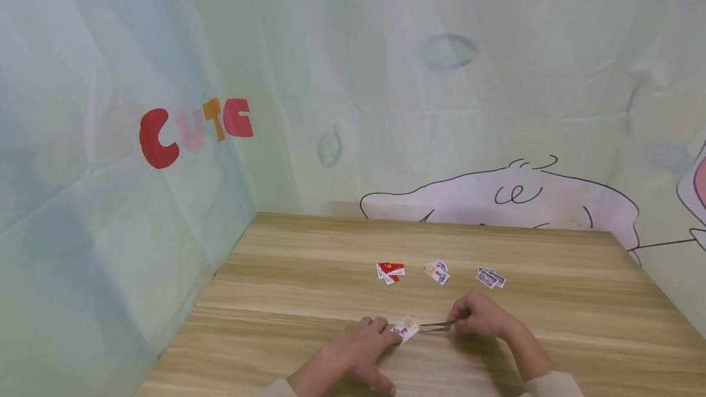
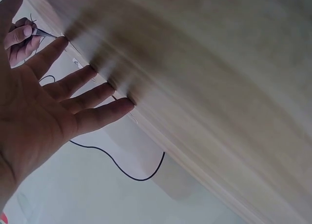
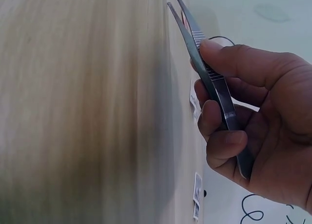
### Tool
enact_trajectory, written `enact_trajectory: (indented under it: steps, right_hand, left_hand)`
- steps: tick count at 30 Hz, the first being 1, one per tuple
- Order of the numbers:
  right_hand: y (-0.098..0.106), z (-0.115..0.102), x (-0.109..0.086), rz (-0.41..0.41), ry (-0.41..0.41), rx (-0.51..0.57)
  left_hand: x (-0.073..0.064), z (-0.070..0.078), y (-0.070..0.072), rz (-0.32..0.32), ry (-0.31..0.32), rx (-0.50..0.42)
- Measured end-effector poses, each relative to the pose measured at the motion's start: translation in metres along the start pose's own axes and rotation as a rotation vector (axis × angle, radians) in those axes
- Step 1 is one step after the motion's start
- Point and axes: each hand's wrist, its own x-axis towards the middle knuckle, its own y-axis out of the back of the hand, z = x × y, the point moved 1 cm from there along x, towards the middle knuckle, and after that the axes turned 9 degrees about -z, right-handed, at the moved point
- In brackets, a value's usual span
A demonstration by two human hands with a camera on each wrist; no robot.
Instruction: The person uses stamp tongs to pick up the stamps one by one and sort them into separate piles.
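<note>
In the head view a small stamp (image 1: 407, 328) with a pale picture and white border lies on the wooden table. My left hand (image 1: 357, 349) rests beside it, a fingertip on its lower left edge. The left wrist view shows those fingers straight and spread, their tips at the tabletop. My right hand (image 1: 481, 317) pinches a pair of metal tweezers (image 3: 214, 80) between thumb and fingers, the back end lying toward the palm. The two prongs stand slightly apart and point left, with their tips at the stamp's right edge.
Farther back on the table (image 1: 309, 262) lie three small groups of overlapping stamps: red and white ones (image 1: 390, 272) at left, pale ones (image 1: 437, 271) in the middle, dark grey ones (image 1: 490, 277) at right. A printed cloth backdrop (image 1: 375, 97) encloses the back and left.
</note>
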Motion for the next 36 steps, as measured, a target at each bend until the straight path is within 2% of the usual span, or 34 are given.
enact_trajectory:
  steps: [16, 21, 28, 33, 36]
  right_hand:
    - [-0.004, 0.0, 0.003, 0.011, -0.009, -0.005]
    - [-0.007, 0.0, 0.006, 0.015, 0.017, -0.008]
    - [-0.008, 0.0, 0.008, 0.013, 0.045, -0.024]
    - [-0.009, -0.002, 0.007, 0.019, 0.048, 0.001]
    - [-0.012, -0.003, 0.001, 0.026, 0.058, 0.042]
  left_hand:
    - [0.002, 0.001, -0.001, 0.004, 0.001, -0.001]
    - [0.002, 0.001, 0.001, -0.012, 0.003, -0.003]
    - [0.0, 0.001, 0.003, -0.002, 0.009, 0.009]
    - [0.0, 0.002, 0.003, -0.009, 0.021, 0.005]
    - [-0.002, 0.004, 0.002, -0.021, 0.022, -0.028]
